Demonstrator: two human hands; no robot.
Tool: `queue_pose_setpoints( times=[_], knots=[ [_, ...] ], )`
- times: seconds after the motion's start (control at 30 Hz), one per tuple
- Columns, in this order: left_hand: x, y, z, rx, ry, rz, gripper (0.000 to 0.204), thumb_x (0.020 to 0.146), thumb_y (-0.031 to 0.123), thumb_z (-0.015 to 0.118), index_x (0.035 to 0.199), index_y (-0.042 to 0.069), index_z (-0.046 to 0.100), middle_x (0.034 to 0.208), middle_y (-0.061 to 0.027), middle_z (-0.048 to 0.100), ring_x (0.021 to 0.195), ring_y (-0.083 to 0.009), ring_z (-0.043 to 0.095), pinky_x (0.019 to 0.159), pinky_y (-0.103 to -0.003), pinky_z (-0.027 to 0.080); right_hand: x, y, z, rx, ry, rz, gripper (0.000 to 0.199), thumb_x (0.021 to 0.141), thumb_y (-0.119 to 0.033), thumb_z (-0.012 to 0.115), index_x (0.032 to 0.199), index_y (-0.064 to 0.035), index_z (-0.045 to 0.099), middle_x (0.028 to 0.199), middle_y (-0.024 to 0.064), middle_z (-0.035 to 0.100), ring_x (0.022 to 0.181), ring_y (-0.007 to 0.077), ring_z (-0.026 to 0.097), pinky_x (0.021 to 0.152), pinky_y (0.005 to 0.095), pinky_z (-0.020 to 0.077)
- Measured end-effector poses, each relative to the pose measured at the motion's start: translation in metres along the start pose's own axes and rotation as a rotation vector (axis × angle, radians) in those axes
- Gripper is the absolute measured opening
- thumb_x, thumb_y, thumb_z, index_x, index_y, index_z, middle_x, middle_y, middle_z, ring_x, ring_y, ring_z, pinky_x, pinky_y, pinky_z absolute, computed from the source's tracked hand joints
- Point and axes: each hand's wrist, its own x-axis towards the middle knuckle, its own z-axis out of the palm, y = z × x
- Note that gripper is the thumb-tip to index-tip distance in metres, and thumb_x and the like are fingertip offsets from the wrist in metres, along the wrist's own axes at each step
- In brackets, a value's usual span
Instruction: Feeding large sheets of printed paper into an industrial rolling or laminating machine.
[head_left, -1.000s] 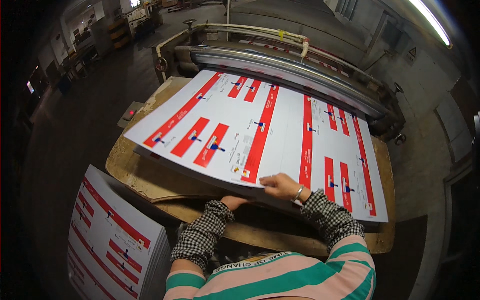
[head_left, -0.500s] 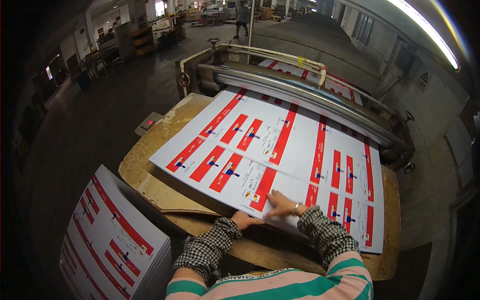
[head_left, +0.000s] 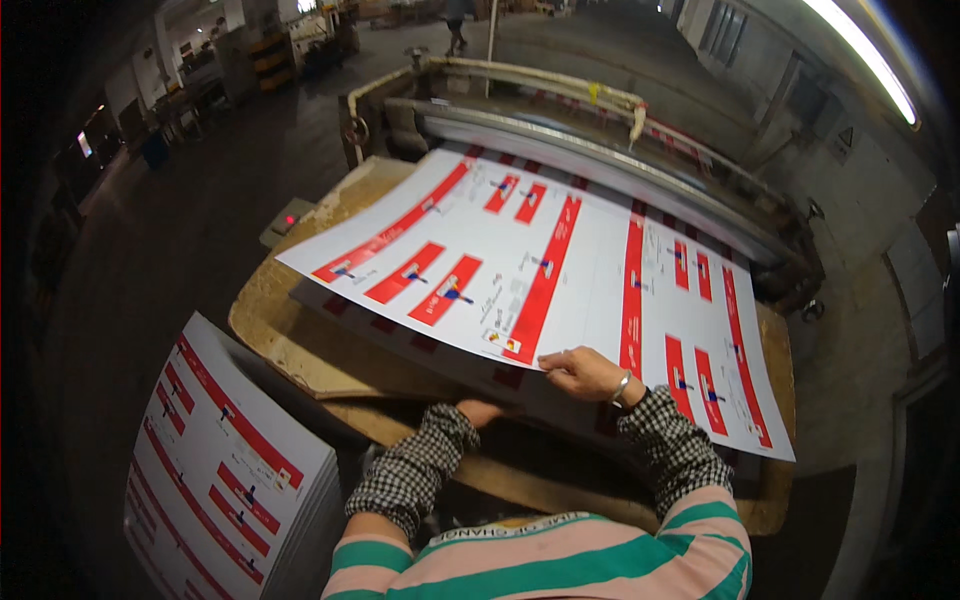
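Note:
A large white printed sheet (head_left: 590, 300) with red bands and small blue pictures has its far side under the metal roller (head_left: 600, 160). Its near edge is raised and bowed above the table. My right hand (head_left: 588, 375), a silver bracelet on the wrist, pinches that edge near the middle. Below, in shadow, lies another printed sheet (head_left: 400, 345) on the worn wooden table (head_left: 255, 315). My left hand (head_left: 482, 411) rests low at the table's near side, by the lower sheet's edge; its fingertips are dim and partly hidden.
A tall stack of similar printed sheets (head_left: 215, 460) stands left of the table. Pale pipes (head_left: 540, 75) frame the roller machine, and a handwheel (head_left: 812, 310) sits at its right. A small box with a red light (head_left: 290, 220) is at the table's left. Far back, a person (head_left: 456, 25) walks.
The sheet's near edge has risen off the one beneath, and its print has shifted toward the roller. My right hand has gone from lying on the sheet to gripping its edge.

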Motion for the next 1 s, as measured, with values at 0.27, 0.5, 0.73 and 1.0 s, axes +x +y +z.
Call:
queue_pose_setpoints(
  times=[0.27,0.5,0.73,1.0],
  knots=[
    [0.017,0.005,-0.003,-0.498,-0.022,-0.110,0.046,0.064,0.018,0.071,0.102,-0.001,0.054,0.104,-0.0103,0.055,0.097,-0.0182,0.050,0.087,-0.027,0.037,0.003,0.064,0.064,0.118,-0.054,0.051,0.029,0.073,-0.015,0.055,0.097,0.0016,0.056,0.107,0.0153,0.053,0.094,0.0262,0.054,0.079,0.0295,0.0433],
    [0.036,-0.029,0.008,-0.461,0.022,0.112,0.056,0.060,0.014,0.074,0.107,-0.001,0.047,0.105,-0.0099,0.052,0.099,-0.0188,0.046,0.087,-0.031,0.037,0.055,0.122,0.060,-0.003,0.116,0.505,0.056,0.067,-0.036,0.061,0.108,-0.0004,0.050,0.108,0.0215,0.050,0.102,0.0290,0.048,0.085,0.0332,0.0388],
    [0.053,-0.035,0.009,-0.481,0.063,0.126,0.052,0.059,0.015,0.073,0.103,-0.002,0.051,0.101,-0.0116,0.056,0.093,-0.0196,0.053,0.083,-0.030,0.041,0.035,0.114,0.097,-0.267,-0.018,0.097,0.085,0.057,-0.046,0.066,0.121,0.0001,0.035,0.127,0.0289,0.025,0.118,0.0368,0.028,0.095,0.0349,0.0284],
    [0.057,-0.024,0.024,-0.149,-0.029,-0.089,0.046,0.069,0.036,0.063,0.099,0.001,0.057,0.102,-0.0141,0.056,0.096,-0.0199,0.052,0.083,-0.029,0.039,0.020,0.104,0.043,0.078,0.083,-0.060,0.021,0.071,-0.011,0.048,0.085,-0.0008,0.059,0.083,0.0183,0.059,0.076,0.0280,0.058,0.068,0.0319,0.0451]
  ],
)
